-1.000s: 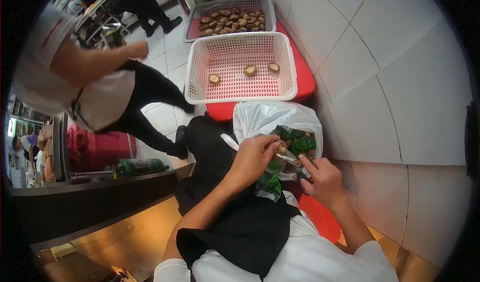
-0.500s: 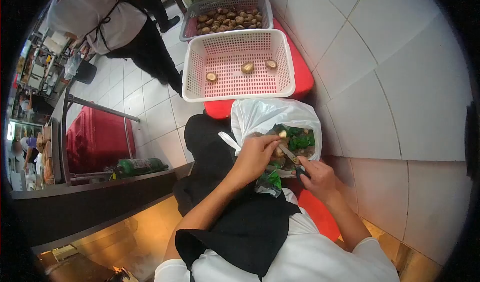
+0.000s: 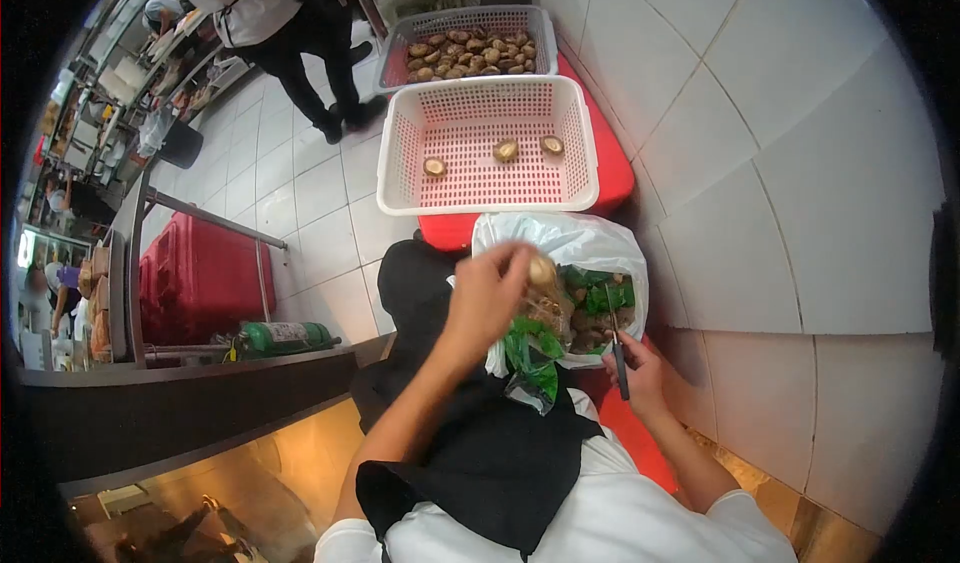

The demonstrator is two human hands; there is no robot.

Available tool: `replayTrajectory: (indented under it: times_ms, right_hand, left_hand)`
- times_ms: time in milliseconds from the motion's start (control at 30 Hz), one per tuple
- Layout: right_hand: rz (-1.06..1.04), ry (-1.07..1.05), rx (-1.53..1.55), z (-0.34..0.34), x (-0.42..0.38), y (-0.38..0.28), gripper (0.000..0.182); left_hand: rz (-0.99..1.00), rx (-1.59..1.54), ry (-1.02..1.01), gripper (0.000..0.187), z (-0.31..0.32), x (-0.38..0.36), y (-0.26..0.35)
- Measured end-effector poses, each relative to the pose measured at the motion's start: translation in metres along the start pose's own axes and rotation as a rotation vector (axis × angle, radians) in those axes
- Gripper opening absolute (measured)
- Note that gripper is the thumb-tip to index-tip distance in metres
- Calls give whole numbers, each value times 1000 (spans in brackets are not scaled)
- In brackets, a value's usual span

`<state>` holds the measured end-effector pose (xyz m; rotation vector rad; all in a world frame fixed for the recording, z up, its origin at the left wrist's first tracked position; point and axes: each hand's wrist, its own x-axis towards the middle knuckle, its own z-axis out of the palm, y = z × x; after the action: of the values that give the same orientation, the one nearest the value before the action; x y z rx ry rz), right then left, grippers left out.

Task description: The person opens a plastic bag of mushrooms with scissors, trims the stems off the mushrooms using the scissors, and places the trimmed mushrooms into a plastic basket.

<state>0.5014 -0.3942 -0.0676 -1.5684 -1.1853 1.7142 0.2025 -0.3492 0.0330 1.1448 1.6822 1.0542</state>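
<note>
My left hand [image 3: 488,288], somewhat blurred, has its fingers closed on a pale mushroom [image 3: 541,270] above the left side of an open white plastic bag [image 3: 560,227]. Scissors [image 3: 621,367] are in my right hand [image 3: 644,371] at the bag's right edge, blades pointing up and away from me over its contents. Inside the bag lie green-printed plastic wrapping [image 3: 600,293] and brownish pieces that look like mushrooms. More green and clear wrapping [image 3: 535,368] hangs over the near side. Just beyond the bag, a white perforated basket [image 3: 488,206] contains three mushrooms [image 3: 506,150].
A grey basket [image 3: 392,58] full of mushrooms stands behind the white one. Both are on a red support [image 3: 612,168]. Tiled wall [image 3: 740,213] borders the right. At left are a metal-framed counter, a red container [image 3: 205,278] and a green bottle [image 3: 283,337]. Another person [image 3: 290,48] stands upper left.
My left hand has risen leftward, away from the scissors, with the mushroom. My right hand has lowered slightly with the scissors turned more upright. The person at upper left has shifted farther away.
</note>
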Motion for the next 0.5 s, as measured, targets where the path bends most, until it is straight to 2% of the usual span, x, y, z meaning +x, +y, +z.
replayTrajectory:
  times_ms: [33, 67, 100, 167, 233, 333, 433, 467, 500]
  right_hand:
    - [-11, -21, -12, 0, 2, -3, 63]
    - [-29, -32, -34, 0, 4, -1, 63]
    - [-51, -42, -55, -1, 8, 2, 62]
    - [-104, -54, -90, -1, 10, 1, 61]
    - [-159, -59, -119, 2, 8, -2, 59]
    - [-248, -28, -179, 4, 16, 15, 57]
    - [-238, -19, -165, 12, 16, 9, 57]
    - [-221, -33, -171, 14, 18, 7, 57]
    - [-209, -46, -178, 16, 19, 7, 56]
  left_hand:
    - [-1, -43, 78, 29, -6, 11, 6]
    - [149, 34, 247, 33, -6, 29, -9]
    - [365, 269, 424, 34, -11, 39, -1]
    - [513, 478, 517, 33, -19, 39, 17]
    - [370, 420, 354, 30, -28, 23, 21]
    - [233, 575, -215, 22, -36, -9, 10]
    - [334, 755, -415, 15, -18, -33, -26]
    - [351, 856, -443, 15, -10, -35, -32]
    - [424, 822, -372, 16, -2, -36, -36]
